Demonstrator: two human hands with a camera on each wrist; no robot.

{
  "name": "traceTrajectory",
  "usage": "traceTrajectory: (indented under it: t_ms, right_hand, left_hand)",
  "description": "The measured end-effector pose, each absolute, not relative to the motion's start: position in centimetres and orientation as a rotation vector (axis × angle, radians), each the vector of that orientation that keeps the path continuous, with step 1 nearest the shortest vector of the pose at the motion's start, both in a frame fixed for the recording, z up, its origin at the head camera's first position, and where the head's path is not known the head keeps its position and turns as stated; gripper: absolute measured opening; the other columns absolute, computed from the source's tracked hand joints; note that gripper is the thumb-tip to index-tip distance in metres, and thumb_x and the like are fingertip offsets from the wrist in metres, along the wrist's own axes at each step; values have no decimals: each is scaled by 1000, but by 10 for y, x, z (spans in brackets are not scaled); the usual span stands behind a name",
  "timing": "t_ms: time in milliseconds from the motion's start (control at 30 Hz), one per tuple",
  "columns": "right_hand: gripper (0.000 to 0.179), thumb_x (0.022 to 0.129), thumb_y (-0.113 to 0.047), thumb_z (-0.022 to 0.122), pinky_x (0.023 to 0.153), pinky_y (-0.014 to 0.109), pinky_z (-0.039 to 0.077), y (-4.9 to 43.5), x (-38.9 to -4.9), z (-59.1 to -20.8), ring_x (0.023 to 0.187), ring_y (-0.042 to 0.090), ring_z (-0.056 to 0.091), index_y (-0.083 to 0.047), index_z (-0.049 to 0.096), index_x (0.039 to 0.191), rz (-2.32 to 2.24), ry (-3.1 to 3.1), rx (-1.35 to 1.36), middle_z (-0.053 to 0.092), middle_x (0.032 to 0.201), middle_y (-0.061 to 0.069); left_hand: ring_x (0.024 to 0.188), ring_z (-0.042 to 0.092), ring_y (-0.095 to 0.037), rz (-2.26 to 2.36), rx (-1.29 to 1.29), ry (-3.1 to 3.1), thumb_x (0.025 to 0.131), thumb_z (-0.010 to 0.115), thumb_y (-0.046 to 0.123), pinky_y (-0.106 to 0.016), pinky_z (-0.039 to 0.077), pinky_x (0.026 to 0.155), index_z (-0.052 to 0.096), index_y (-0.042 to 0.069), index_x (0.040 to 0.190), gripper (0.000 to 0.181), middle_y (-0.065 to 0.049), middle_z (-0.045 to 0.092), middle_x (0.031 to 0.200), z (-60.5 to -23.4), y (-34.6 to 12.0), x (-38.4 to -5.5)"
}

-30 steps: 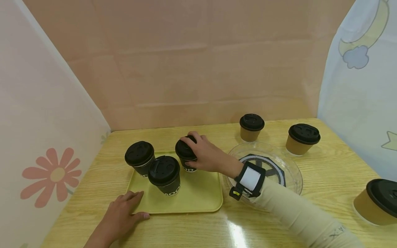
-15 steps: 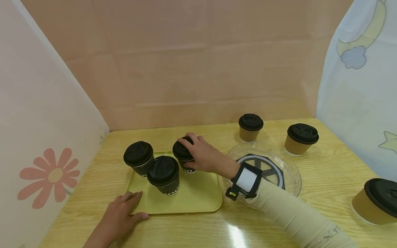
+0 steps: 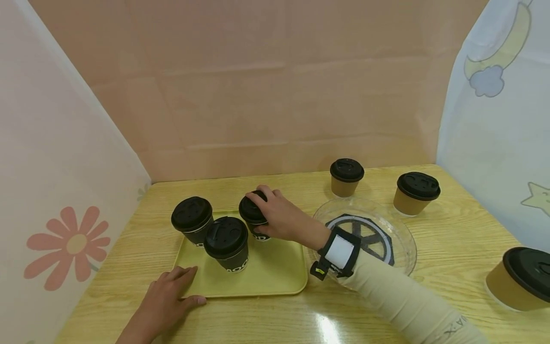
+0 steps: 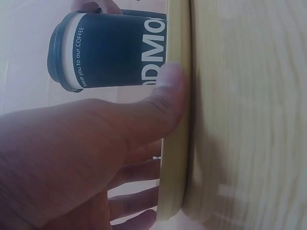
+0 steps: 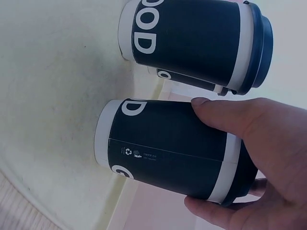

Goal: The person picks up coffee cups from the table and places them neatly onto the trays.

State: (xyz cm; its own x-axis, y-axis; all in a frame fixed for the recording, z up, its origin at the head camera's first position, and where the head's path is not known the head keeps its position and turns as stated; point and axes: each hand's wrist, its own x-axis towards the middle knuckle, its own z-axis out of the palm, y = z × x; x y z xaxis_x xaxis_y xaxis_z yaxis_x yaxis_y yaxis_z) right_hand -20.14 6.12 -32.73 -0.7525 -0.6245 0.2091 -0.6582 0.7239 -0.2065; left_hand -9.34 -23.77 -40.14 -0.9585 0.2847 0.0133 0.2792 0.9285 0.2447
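Note:
My right hand grips a black lidded paper coffee cup from above, around its lid and upper side. In the right wrist view, this cup's white base is right at the tray surface. Two more black coffee cups stand upright on the yellow tray: one at the back left, one nearer the middle. My left hand holds the tray by its front left corner. Its thumb lies along the front rim in the left wrist view, the other fingers at the left side.
A round clear plastic dish with a dark spoked pattern sits right of the tray, partly under my right forearm. Brown coffee cups with black lids stand behind it, at back right and at far right. Cloth screens border the table.
Over the last second my right hand and the black coffee cup have shifted slightly left. The left hand stays at the tray corner.

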Motion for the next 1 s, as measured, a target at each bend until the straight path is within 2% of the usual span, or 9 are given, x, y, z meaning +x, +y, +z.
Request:
traceTrajectory:
  t_ms: [667, 1000]
  right_hand:
    - [80, 84, -35, 76, 93, 46, 52, 61, -199, -328, 114, 43, 54, -11, 35, 148, 315, -2784, 1032, 36, 145, 20]
    - [79, 85, -34, 76, 94, 46, 52, 58, -200, -327, 113, 41, 55, -10, 35, 148, 318, -2776, 1047, 37, 144, 21]
  left_hand:
    - [109, 60, -31, 382, 446, 3068, 75, 74, 56, -48, 45, 75, 62, 8, 131, 75, -5, 63, 123, -403, -237, -93]
    - [108, 59, -32, 373, 443, 3037, 76, 73, 55, -52, 46, 76, 60, 7, 133, 75, -7, 62, 123, -401, -237, -94]
